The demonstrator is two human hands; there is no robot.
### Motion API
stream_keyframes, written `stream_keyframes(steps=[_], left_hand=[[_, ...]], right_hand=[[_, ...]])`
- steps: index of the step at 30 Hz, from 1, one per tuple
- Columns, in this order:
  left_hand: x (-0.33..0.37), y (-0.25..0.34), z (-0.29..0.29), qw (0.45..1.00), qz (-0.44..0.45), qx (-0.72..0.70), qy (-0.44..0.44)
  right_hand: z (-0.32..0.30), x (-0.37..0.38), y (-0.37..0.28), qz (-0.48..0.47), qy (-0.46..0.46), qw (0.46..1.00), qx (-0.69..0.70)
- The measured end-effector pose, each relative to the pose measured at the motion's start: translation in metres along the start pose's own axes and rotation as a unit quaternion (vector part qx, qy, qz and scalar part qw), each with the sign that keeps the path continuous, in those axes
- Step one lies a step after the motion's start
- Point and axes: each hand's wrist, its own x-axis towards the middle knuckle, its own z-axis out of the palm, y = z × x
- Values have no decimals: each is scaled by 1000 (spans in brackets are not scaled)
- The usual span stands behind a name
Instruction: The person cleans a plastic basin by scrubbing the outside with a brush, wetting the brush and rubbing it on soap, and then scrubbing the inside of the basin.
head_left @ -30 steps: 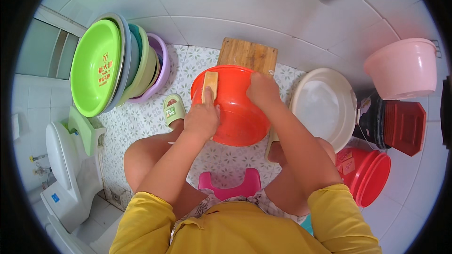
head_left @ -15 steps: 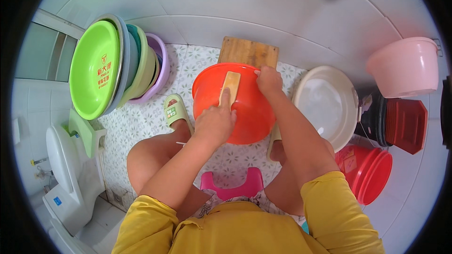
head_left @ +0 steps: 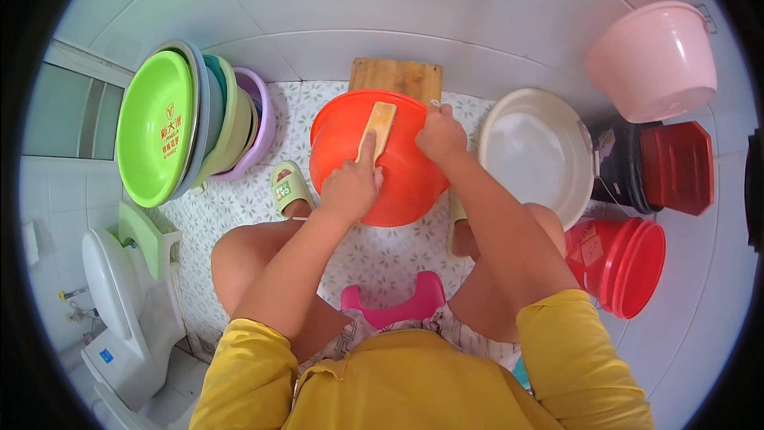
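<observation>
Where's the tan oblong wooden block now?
Head view, just above centre: the block is in the left hand, against the round orange-red plastic basin.

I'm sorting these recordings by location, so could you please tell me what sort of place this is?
It looks like a bathroom: there is a white toilet at the left, a patterned tile floor and stacked basins.

The basin (head_left: 338, 155) is orange-red, the tool (head_left: 380, 121) tan, the floor (head_left: 293, 123) flowered white.
</observation>
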Motion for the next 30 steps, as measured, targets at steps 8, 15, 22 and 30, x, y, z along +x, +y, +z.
stream_keyframes(steps=[8, 15, 22, 30], left_hand=[[-34, 13, 30, 994, 59, -34, 88], [-55, 10, 50, 996, 60, -26, 62], [-34, -13, 77, 984, -35, -80, 153], [-31, -26, 79, 945, -161, -203, 199]], right_hand=[[19, -105, 5, -66, -136, 988, -45], [35, -107, 7, -74, -111, 990, -42], [44, -92, 2, -49, -129, 990, -43], [31, -89, -2, -53, -143, 987, -42]])
